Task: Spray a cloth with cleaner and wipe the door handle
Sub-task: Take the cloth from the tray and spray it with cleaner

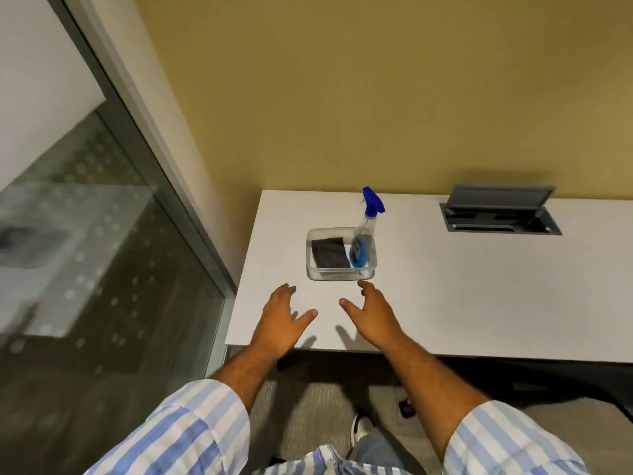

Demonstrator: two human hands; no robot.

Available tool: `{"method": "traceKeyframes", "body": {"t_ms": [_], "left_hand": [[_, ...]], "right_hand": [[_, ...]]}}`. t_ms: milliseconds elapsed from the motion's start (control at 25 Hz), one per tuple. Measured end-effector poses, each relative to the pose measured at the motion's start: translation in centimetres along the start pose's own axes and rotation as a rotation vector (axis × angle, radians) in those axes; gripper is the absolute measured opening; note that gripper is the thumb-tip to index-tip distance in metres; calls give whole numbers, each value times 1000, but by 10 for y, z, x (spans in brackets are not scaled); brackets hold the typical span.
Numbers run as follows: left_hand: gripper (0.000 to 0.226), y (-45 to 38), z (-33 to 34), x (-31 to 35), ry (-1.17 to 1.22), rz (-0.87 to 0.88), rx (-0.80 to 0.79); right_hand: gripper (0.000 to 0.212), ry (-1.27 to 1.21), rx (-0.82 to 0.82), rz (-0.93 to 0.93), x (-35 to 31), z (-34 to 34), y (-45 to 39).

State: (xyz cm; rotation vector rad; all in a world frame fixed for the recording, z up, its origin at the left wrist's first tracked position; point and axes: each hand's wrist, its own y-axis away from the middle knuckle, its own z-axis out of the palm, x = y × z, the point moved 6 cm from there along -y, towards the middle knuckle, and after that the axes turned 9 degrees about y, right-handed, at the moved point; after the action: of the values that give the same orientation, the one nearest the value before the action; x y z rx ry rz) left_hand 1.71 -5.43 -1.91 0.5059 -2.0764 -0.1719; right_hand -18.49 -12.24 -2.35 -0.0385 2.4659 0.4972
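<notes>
Both hands — left hand (279, 320), right hand (371, 313) — hover spread and empty near the tub (337, 274) holding cloth (330, 257) and spray bottle (366, 234).

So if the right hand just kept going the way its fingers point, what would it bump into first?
Most likely the near wall of the clear container, around the corner holding the spray bottle. The right hand is open above the table; its height is unclear.
</notes>
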Motion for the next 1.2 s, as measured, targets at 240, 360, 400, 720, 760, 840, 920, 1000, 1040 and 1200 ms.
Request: {"method": "traceKeyframes", "body": {"t_ms": [240, 360, 400, 720, 760, 840, 920, 1000, 1040, 1200], "left_hand": [[59, -50, 18, 15, 93, -86, 1], [55, -80, 25, 29, 129, -99, 32], [54, -92, 28, 33, 134, -125, 55], [57, -190, 60, 50, 272, -367, 120], [55, -198, 64, 49, 277, -404, 122], [51, -216, 76, 41, 312, -471, 98], [48, -235, 85, 36, 323, -543, 91], [44, -246, 97, 35, 274, -619, 32], [42, -252, 101, 35, 246, -643, -19], [38, -273, 115, 22, 236, -657, -102]], "right_hand": [[76, -38, -100, -33, -6, 4, -65], [74, 101, -165, -114, -9, 0, -104], [73, 178, -202, -159, -9, -3, -116], [71, 245, -482, -119, 3, 3, -185], [70, 224, -500, -85, 6, 3, -191], [61, 199, -507, -80, 10, 5, -202], [41, 165, -519, -62, 13, 9, -211], [27, 108, -533, -15, 19, 12, -216], [24, 103, -547, -2, 20, 14, -216], [22, 60, -609, 40, 23, 19, -219]]}}
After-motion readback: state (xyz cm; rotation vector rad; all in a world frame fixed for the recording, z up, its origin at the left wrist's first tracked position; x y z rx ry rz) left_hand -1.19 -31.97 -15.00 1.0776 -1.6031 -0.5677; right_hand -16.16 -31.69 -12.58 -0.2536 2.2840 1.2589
